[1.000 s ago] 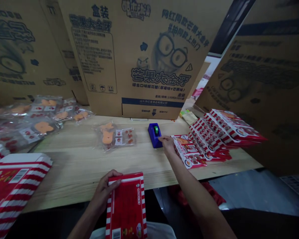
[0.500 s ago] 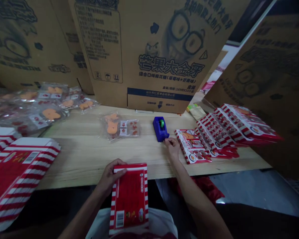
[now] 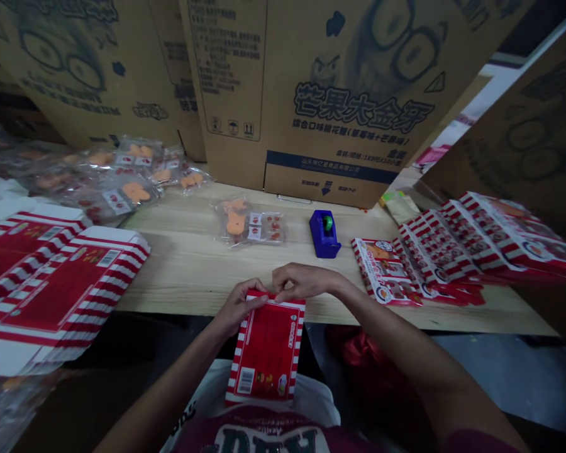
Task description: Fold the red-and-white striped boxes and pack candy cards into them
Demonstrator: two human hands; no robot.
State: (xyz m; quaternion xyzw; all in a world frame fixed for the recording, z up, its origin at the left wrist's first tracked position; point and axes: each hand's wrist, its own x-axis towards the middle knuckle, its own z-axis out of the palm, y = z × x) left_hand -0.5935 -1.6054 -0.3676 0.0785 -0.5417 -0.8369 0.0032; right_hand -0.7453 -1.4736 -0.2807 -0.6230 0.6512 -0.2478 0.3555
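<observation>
A flat red box with striped red-and-white edges (image 3: 267, 352) is tilted in front of my body, its barcode side facing up. My left hand (image 3: 243, 306) grips its upper left corner, thumb on the face. My right hand (image 3: 298, 281) is closed in a pinch at the box's top edge, close to the left fingertips. Whatever the right fingers pinch is too small to make out. Beyond the hands, a blue tape dispenser (image 3: 324, 236) with a green core stands on the wooden table (image 3: 193, 270).
Flattened striped boxes (image 3: 75, 277) are stacked at left, with clear bags of orange pieces (image 3: 136, 189) behind them. Two small clear packs (image 3: 249, 223) lie mid-table. Filled striped boxes (image 3: 457, 245) lean in a row at right. Large cardboard cartons (image 3: 321, 151) wall off the back.
My right hand has moved left from the tape dispenser to the box's top edge. My left hand still holds the box. The view has shifted, so the table's things appear further right.
</observation>
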